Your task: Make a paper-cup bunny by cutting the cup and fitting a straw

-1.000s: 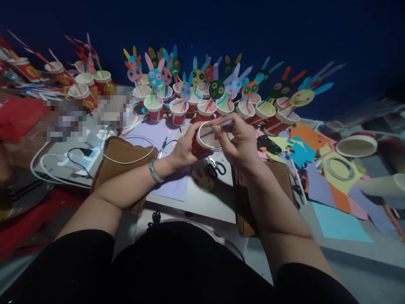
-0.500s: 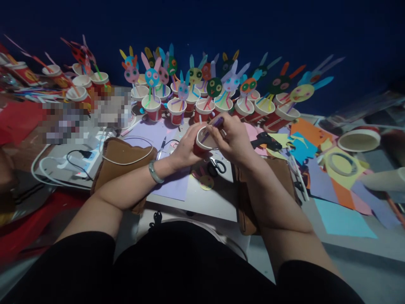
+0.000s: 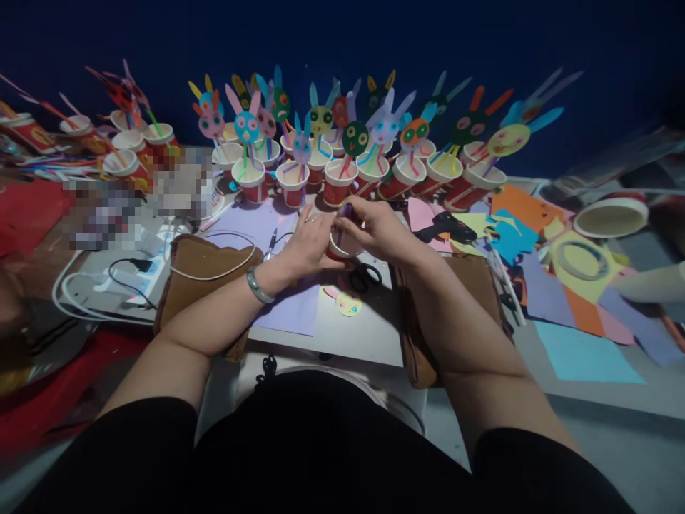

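Note:
My left hand point(image 3: 310, 239) is wrapped round a red-and-white paper cup point(image 3: 345, 246), its open mouth facing up toward me. In my right hand point(image 3: 374, 225), thumb and fingers pinch a purple straw point(image 3: 342, 223) whose lower part reaches into the cup. Just below the cup, black-handled scissors point(image 3: 367, 278) lie on the table. A yellow paper rabbit face point(image 3: 349, 303) with a pink ear rests close to them. The straw's upper end is partly covered by my fingers.
Several cups with paper rabbit heads point(image 3: 340, 171) line the back. A black glue gun point(image 3: 447, 227), paper scraps point(image 3: 511, 235) and a tape roll point(image 3: 579, 258) lie to the right. Brown pads point(image 3: 200, 278) flank my arms. A power strip point(image 3: 150, 278) with cables sits left.
My right hand has shifted left and a little lower over the cup, and the purple straw now stands more upright in it. My view has shifted slightly, and the yellow rabbit face shows more fully.

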Action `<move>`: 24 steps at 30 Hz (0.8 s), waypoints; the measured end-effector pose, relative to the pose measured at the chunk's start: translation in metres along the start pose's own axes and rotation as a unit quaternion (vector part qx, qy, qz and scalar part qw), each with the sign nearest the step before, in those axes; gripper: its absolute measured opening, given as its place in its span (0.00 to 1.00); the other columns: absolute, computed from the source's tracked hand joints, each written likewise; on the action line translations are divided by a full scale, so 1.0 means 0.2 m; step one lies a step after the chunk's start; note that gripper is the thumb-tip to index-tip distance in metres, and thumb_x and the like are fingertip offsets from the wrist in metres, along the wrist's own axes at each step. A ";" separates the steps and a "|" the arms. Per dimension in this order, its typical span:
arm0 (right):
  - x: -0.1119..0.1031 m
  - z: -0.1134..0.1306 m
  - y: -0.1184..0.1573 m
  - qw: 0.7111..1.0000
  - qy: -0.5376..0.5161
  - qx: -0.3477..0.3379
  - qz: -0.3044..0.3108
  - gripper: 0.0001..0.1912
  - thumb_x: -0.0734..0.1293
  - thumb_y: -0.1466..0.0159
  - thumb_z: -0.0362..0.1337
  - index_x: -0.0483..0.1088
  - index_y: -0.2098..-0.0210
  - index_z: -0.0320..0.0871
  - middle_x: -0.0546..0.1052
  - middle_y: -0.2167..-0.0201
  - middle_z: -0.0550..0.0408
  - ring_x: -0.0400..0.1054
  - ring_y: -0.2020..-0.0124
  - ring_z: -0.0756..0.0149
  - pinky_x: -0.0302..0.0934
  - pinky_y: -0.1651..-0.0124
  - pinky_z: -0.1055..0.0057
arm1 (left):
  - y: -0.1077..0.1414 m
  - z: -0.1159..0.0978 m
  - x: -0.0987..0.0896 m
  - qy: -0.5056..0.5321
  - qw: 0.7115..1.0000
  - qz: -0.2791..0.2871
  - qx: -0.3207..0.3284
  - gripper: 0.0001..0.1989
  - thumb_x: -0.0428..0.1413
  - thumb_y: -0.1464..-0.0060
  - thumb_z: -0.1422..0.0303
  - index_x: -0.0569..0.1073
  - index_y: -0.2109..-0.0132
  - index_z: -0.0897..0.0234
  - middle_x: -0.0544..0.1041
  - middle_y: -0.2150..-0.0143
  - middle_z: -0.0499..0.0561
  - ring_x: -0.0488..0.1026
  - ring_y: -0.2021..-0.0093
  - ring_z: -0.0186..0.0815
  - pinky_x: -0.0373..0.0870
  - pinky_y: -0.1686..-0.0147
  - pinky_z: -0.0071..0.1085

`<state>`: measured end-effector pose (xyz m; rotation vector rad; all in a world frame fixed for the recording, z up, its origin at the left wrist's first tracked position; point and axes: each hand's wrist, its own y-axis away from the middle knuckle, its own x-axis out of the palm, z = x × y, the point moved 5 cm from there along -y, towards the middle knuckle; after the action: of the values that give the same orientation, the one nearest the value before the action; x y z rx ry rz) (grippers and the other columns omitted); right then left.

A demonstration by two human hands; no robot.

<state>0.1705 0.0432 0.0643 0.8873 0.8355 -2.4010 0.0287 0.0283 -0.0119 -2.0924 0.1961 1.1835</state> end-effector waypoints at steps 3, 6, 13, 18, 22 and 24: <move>0.00 -0.02 0.00 1.000 -0.023 0.000 0.010 0.09 0.65 0.31 0.43 0.66 0.66 0.45 0.70 0.73 0.59 0.61 0.71 0.68 0.54 0.65 0.70 | -0.01 -0.01 -0.02 0.023 1.000 -0.003 0.016 0.53 0.73 0.59 0.39 0.68 0.36 0.69 0.80 0.44 0.65 0.79 0.41 0.58 0.67 0.30 0.60; 0.02 -0.03 0.00 0.998 -0.046 0.002 0.041 0.09 0.65 0.32 0.43 0.67 0.65 0.44 0.71 0.73 0.59 0.61 0.71 0.68 0.55 0.64 0.70 | -0.02 0.01 -0.05 0.082 0.997 -0.013 0.006 0.46 0.70 0.50 0.41 0.68 0.36 0.66 0.79 0.44 0.64 0.78 0.43 0.54 0.76 0.43 0.49; -0.01 -0.03 -0.01 0.998 -0.048 -0.031 0.016 0.09 0.67 0.32 0.38 0.65 0.68 0.44 0.69 0.72 0.60 0.60 0.69 0.68 0.53 0.63 0.70 | -0.06 0.02 -0.13 0.158 0.987 -0.038 0.014 0.24 0.59 0.34 0.48 0.75 0.46 0.64 0.76 0.50 0.58 0.76 0.49 0.42 0.77 0.51 0.38; -0.01 -0.03 -0.01 0.997 -0.054 -0.044 0.021 0.09 0.68 0.31 0.38 0.67 0.67 0.44 0.70 0.71 0.59 0.61 0.68 0.69 0.53 0.63 0.70 | -0.06 0.00 -0.16 0.182 0.983 -0.028 0.005 0.08 0.58 0.36 0.64 0.78 0.56 0.63 0.76 0.51 0.57 0.75 0.53 0.39 0.75 0.59 0.33; -0.02 -0.01 -0.01 0.997 -0.059 -0.051 0.028 0.10 0.68 0.31 0.38 0.66 0.68 0.43 0.69 0.73 0.61 0.59 0.69 0.70 0.52 0.65 0.70 | -0.08 -0.01 -0.18 0.209 0.978 -0.013 0.005 0.06 0.57 0.39 0.67 0.76 0.63 0.63 0.78 0.54 0.55 0.75 0.54 0.38 0.74 0.55 0.34; -0.02 -0.01 -0.01 0.997 -0.056 -0.049 0.025 0.11 0.69 0.32 0.38 0.66 0.69 0.43 0.67 0.74 0.62 0.58 0.71 0.71 0.51 0.66 0.71 | -0.08 -0.01 -0.19 0.227 0.974 0.005 -0.001 0.08 0.56 0.39 0.66 0.75 0.66 0.63 0.79 0.60 0.53 0.75 0.58 0.36 0.73 0.57 0.33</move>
<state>0.1727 0.0459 0.0670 0.7214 0.8690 -2.3222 0.0165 0.0313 0.0279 -2.3389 0.4163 0.6924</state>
